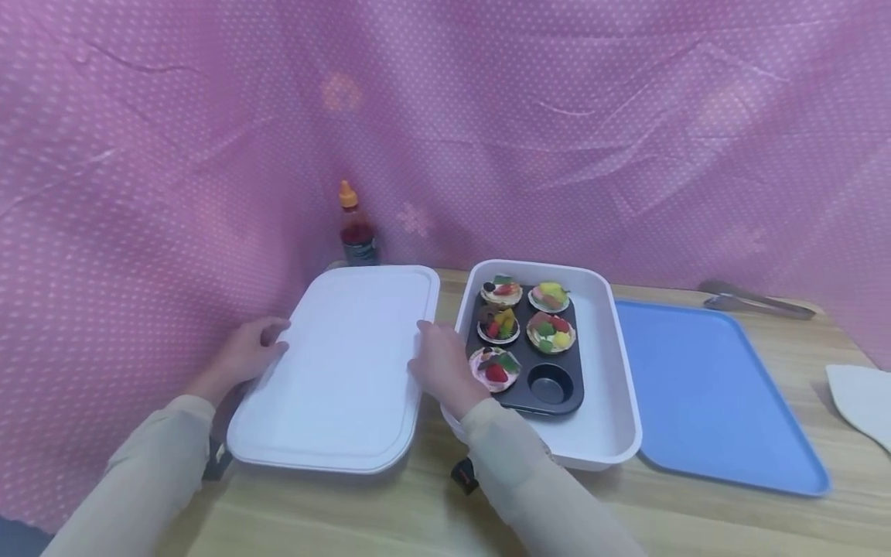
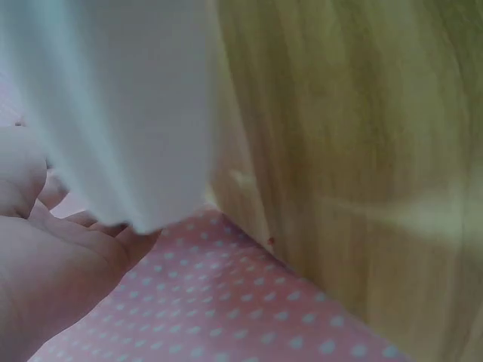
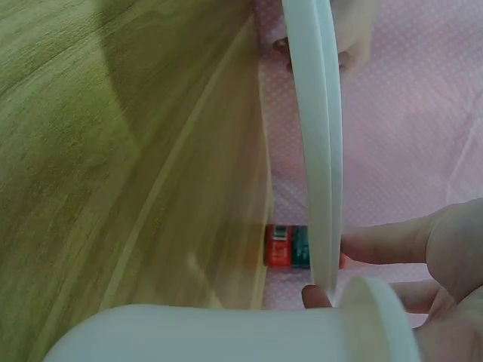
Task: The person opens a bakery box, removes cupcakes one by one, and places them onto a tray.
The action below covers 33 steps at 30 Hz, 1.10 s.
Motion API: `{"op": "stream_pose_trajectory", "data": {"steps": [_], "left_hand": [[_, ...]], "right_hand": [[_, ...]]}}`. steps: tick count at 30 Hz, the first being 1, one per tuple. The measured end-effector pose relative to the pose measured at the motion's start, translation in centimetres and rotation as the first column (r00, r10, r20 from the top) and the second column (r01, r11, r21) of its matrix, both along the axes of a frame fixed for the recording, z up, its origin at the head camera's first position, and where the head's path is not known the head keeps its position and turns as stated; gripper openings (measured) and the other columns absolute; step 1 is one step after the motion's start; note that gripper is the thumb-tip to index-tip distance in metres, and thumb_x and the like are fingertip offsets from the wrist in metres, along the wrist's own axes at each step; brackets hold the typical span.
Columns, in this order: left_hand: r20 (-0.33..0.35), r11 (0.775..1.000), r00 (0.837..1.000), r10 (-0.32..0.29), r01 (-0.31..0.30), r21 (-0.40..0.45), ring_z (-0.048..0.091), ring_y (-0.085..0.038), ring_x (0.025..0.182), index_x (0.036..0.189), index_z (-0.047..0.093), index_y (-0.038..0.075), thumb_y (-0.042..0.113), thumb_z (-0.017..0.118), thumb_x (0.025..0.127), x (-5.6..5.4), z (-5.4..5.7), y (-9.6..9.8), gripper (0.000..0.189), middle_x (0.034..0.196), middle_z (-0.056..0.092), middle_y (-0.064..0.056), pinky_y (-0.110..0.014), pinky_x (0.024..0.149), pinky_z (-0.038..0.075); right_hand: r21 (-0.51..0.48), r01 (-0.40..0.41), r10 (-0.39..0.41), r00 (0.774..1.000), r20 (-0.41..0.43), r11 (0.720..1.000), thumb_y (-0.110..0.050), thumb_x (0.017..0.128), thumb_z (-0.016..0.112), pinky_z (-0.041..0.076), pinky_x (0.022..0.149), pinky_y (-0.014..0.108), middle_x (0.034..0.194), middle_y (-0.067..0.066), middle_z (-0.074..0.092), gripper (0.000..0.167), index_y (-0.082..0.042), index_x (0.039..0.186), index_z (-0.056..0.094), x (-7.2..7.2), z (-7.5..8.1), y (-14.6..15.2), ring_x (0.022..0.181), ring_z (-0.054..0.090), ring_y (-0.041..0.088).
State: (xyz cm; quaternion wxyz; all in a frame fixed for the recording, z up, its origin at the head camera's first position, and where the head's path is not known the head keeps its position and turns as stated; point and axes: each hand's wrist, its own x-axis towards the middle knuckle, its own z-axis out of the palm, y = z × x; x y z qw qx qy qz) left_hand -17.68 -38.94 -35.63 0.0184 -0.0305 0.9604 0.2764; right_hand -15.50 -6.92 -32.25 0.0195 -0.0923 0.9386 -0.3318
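The left hand (image 1: 245,354) holds the lid (image 1: 341,363) at nine o'clock, fingers bent, I think; the right hand (image 1: 447,367) pinches its three o'clock edge, fingers nearly closed.

A: Hands?
B: Two: left hand (image 1: 244,354), right hand (image 1: 445,363). Sleeves (image 1: 504,441), likewise two.
A: Lids and tubs?
B: White lid (image 1: 341,363), one. White tub (image 1: 604,371), one.
A: Baking pans?
B: One dark muffin pan (image 1: 522,398).
A: Tarts (image 1: 551,333)?
B: Five. Three in the left column, two in the right. Cups (image 1: 550,384) showing bare: one.
A: Blue trays?
B: One blue tray (image 1: 710,394).
A: Bottles, utensils?
B: Sauce bottle (image 1: 358,236), one. Tongs (image 1: 759,302), one pair.
A: Far right?
B: One white piece (image 1: 863,398), cut off by the edge; kind unclear.
A: Tables?
B: One wooden table (image 1: 313,510).
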Motion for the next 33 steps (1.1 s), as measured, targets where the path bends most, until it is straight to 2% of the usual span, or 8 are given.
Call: {"op": "stream_pose_trajectory", "data": {"steps": [6,11,14,17,22,27,33], "left_hand": [[0.045,0.999,0.998,0.038,-0.038,-0.016,0.055,-0.049,0.121,0.148,0.041,-0.002,0.014,0.056,0.101,-0.7,-1.4,-0.1,0.052,0.139,0.05,-0.034,-0.056,0.093,0.052],[0.059,0.999,0.998,0.025,-0.022,-0.047,0.061,-0.045,0.11,0.145,0.044,-0.004,0.014,0.058,0.1,-0.9,-2.2,-0.2,0.051,0.127,0.056,-0.033,-0.049,0.083,0.056],[0.063,0.998,0.998,0.017,-0.014,-0.057,0.063,-0.044,0.105,0.143,0.046,-0.005,0.013,0.06,0.098,-0.8,-2.3,-0.1,0.05,0.122,0.059,-0.034,-0.047,0.08,0.057],[0.071,0.998,0.997,0.025,-0.021,-0.062,0.064,-0.042,0.104,0.142,0.047,-0.005,0.013,0.06,0.098,-0.7,-2.3,-0.1,0.049,0.121,0.059,-0.033,-0.047,0.081,0.056],[0.08,0.997,0.996,0.05,-0.044,-0.066,0.064,-0.041,0.104,0.142,0.047,-0.004,0.013,0.06,0.098,-0.9,-2.2,-0.2,0.049,0.121,0.06,-0.031,-0.047,0.082,0.055],[0.093,0.994,0.993,0.074,-0.066,-0.087,0.064,-0.04,0.103,0.144,0.046,-0.002,0.012,0.06,0.098,-1.2,-2.4,-0.1,0.05,0.121,0.06,-0.03,-0.047,0.081,0.055],[0.088,0.993,0.994,0.057,-0.047,-0.111,0.064,-0.044,0.108,0.144,0.045,-0.005,0.009,0.058,0.099,-0.8,-2.3,0.8,0.049,0.123,0.06,-0.033,-0.051,0.084,0.057]], "right_hand": [[0.127,-0.003,0.01,0.998,-0.058,0.992,-0.007,0.083,0.076,0.052,0.098,0.046,0.114,0.02,0.069,0.052,-0.002,0.132,0.062,-0.5,-0.8,-1.0,0.109,0.064,0.036],[0.143,0.007,0.002,0.998,-0.058,0.99,-0.013,0.085,0.079,0.05,0.099,0.046,0.111,0.019,0.07,0.047,-0.001,0.128,0.063,-0.8,-1.9,-1.6,0.109,0.063,0.035],[0.131,0.006,0.0,0.999,-0.044,0.991,-0.018,0.086,0.08,0.047,0.105,0.046,0.116,0.019,0.07,0.051,-0.001,0.131,0.062,-0.9,-2.1,-1.7,0.116,0.06,0.036],[0.094,-0.003,0.002,1.0,0.005,0.996,-0.02,0.087,0.08,0.044,0.11,0.047,0.126,0.018,0.067,0.058,-0.004,0.139,0.059,-0.8,-2.0,-1.9,0.124,0.056,0.035],[0.052,-0.007,0.004,0.999,0.045,0.999,-0.021,0.086,0.081,0.044,0.111,0.048,0.135,0.016,0.064,0.062,-0.01,0.143,0.057,-0.8,-1.8,-1.9,0.128,0.053,0.034],[0.073,-0.016,0.014,1.0,0.024,0.997,-0.022,0.083,0.084,0.044,0.109,0.046,0.129,0.015,0.067,0.059,-0.009,0.137,0.063,-0.9,-2.0,-2.0,0.123,0.054,0.033],[0.128,-0.023,0.019,0.999,0.034,0.992,-0.024,0.083,0.085,0.048,0.104,0.045,0.119,0.015,0.068,0.05,-0.008,0.127,0.069,-0.8,-2.2,-2.0,0.118,0.055,0.032]]}}
